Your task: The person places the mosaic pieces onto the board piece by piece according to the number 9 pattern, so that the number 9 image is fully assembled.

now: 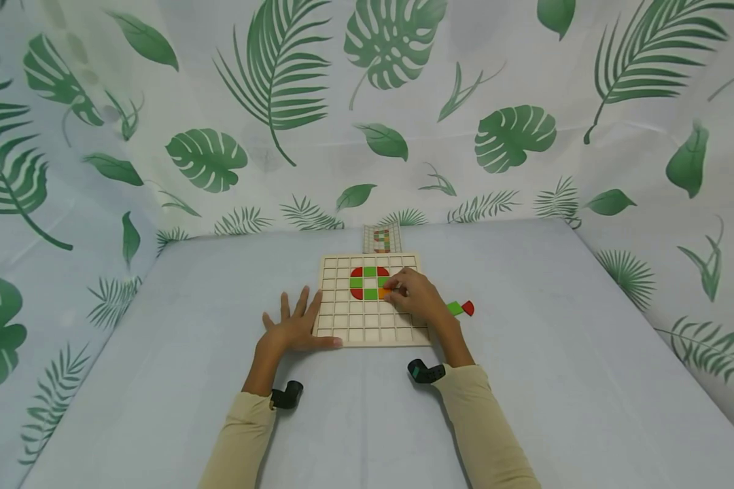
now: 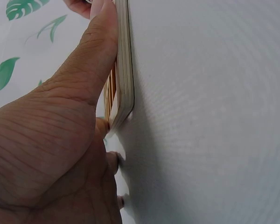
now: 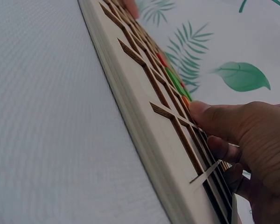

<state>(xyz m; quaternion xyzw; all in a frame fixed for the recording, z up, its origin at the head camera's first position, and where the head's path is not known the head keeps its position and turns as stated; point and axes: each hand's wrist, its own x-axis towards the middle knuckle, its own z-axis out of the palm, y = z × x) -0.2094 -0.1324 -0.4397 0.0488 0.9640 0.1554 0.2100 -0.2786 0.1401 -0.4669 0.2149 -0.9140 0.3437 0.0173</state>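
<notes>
A wooden grid board lies on the table with a ring of red, green and orange pieces set in its cells. My right hand reaches over the board's right side, its fingers bent. Its thumb and fingertips pinch an orange piece at the ring's lower right corner, covering part of it. In the right wrist view, the thumb meets the orange piece at the grid. My left hand is spread beside the board's lower left corner, the thumb lying along the front edge.
Behind the board stands a small pattern card with a similar coloured design on a grid. To the right, a loose green piece and a red quarter-round piece lie on the white table. Leaf-printed cloth hangs around the table.
</notes>
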